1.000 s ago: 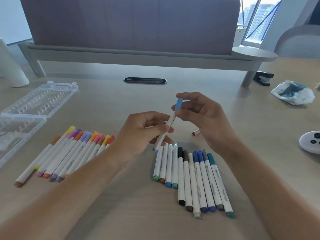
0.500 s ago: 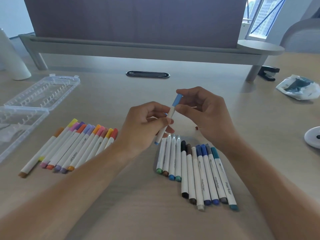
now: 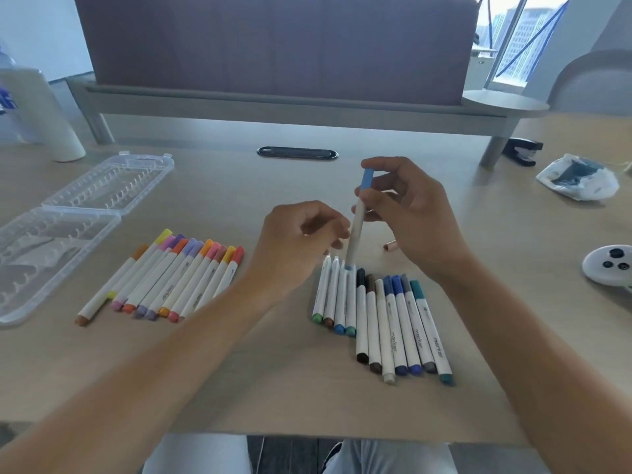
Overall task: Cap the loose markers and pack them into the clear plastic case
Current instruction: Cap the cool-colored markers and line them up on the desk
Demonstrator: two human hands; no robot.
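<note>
My right hand pinches a light-blue-capped marker near its cap, almost upright, with its lower end just above a row of cool-coloured markers. Several markers at the left of that row lie with their caps off. My left hand hovers just left of the barrel, fingers loosely curled, holding nothing. A fan of warm-coloured capped markers lies to the left. The clear plastic case lies open and empty at the far left, its lid folded back. A small pinkish cap rests behind my right wrist.
A white cylinder stands at the back left. A black cable grommet sits mid-desk under the divider. At the right are a black stapler, a plastic bag and a white controller.
My left hand has let go of the marker's barrel. My right hand has swung the marker from slanted to nearly upright, its lower end now over the cool-coloured row.
</note>
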